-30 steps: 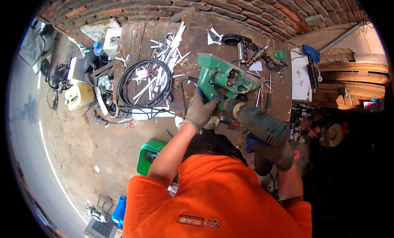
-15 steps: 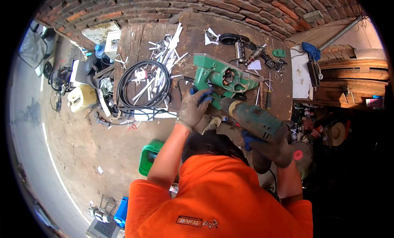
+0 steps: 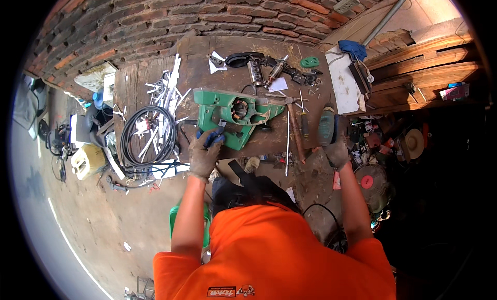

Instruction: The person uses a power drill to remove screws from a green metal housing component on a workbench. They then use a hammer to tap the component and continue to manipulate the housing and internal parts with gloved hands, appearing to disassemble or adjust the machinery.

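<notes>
My gloved left hand (image 3: 203, 155) has its blue-tipped fingers curled on the lower left part of a green power-tool housing (image 3: 209, 100), which lies on the wooden bench (image 3: 196, 51) with a round opening facing up. My gloved right hand (image 3: 336, 152) grips a dark teal drill (image 3: 327, 125) at the bench's right end; its front end points away from me and is hard to make out. Between the two lie a wooden-handled tool (image 3: 294, 134), a screwdriver (image 3: 305, 124) and a long metal rod (image 3: 287, 160).
A black cable coil (image 3: 126, 134) and white strips (image 3: 173, 77) cover the bench's left part. Metal tool parts (image 3: 254, 72) lie at the back against a brick wall (image 3: 233, 12). A yellow jerrycan (image 3: 88, 160), a green bin (image 3: 176, 222) and a fan (image 3: 370, 188) stand around below.
The drill has moved away from the housing, right and forward to the bench's right end, in my right hand. The view has shifted, so bench and housing appear further left and lower.
</notes>
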